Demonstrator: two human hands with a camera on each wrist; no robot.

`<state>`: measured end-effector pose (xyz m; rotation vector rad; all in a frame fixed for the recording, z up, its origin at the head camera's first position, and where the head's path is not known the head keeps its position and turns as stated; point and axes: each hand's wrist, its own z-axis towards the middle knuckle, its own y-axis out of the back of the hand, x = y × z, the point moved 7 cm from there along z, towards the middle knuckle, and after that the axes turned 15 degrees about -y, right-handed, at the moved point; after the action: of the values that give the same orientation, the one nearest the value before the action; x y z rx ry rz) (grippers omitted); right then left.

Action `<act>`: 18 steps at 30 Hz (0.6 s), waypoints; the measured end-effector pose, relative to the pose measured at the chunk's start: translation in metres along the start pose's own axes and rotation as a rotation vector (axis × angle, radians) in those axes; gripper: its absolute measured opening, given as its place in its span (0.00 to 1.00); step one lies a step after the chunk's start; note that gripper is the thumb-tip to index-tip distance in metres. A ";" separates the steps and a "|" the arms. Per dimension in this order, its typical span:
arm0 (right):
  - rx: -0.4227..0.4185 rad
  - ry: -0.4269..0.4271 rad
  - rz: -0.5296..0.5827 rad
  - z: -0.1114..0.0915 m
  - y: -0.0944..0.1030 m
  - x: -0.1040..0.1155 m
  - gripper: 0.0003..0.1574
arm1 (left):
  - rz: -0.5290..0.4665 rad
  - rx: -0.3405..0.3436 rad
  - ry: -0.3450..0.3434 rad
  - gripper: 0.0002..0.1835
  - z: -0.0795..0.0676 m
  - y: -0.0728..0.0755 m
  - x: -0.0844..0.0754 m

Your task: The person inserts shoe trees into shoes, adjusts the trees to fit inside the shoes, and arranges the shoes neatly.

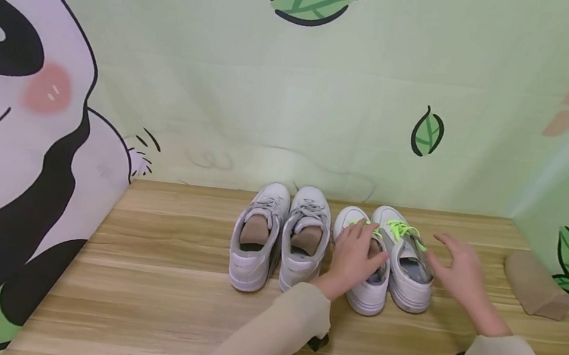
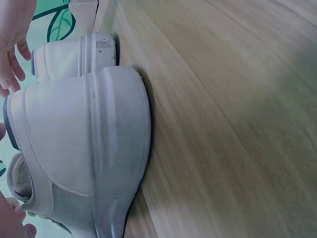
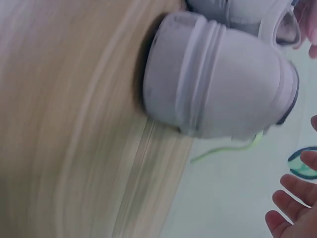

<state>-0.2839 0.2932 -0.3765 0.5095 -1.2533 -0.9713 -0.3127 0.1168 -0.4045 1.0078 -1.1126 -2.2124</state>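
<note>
Two white sneakers with neon-green laces stand side by side, heels toward me. My left hand [image 1: 352, 252] is over the left sneaker [image 1: 367, 293], fingers extended across its laces and hiding part of the opening. Just right of the right sneaker [image 1: 413, 287], my right hand [image 1: 458, 269] is held with thumb and fingers apart, holding nothing. A loose green lace [image 3: 225, 150] hangs out beside a heel in the right wrist view, where the right hand's fingers [image 3: 292, 191] spread below. Large in the left wrist view is a white heel [image 2: 59, 124], with the left fingers [image 2: 15, 218] beside the shoe's opening.
Left of the green-laced pair stands another white pair with grey laces, a left shoe [image 1: 249, 269] and a right shoe [image 1: 300, 266]. All rest on a wood-grain surface [image 1: 154, 304]. A beige block [image 1: 535, 285] sits at the right edge. A printed panda backdrop [image 1: 212, 72] rises behind.
</note>
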 end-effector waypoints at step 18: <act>-0.065 -0.108 -0.112 0.008 0.026 -0.061 0.36 | 0.037 0.026 -0.023 0.30 0.006 0.000 -0.014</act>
<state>-0.2834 0.3594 -0.3878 0.4851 -1.2959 -1.1432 -0.3084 0.1288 -0.3967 0.9667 -1.1641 -2.1907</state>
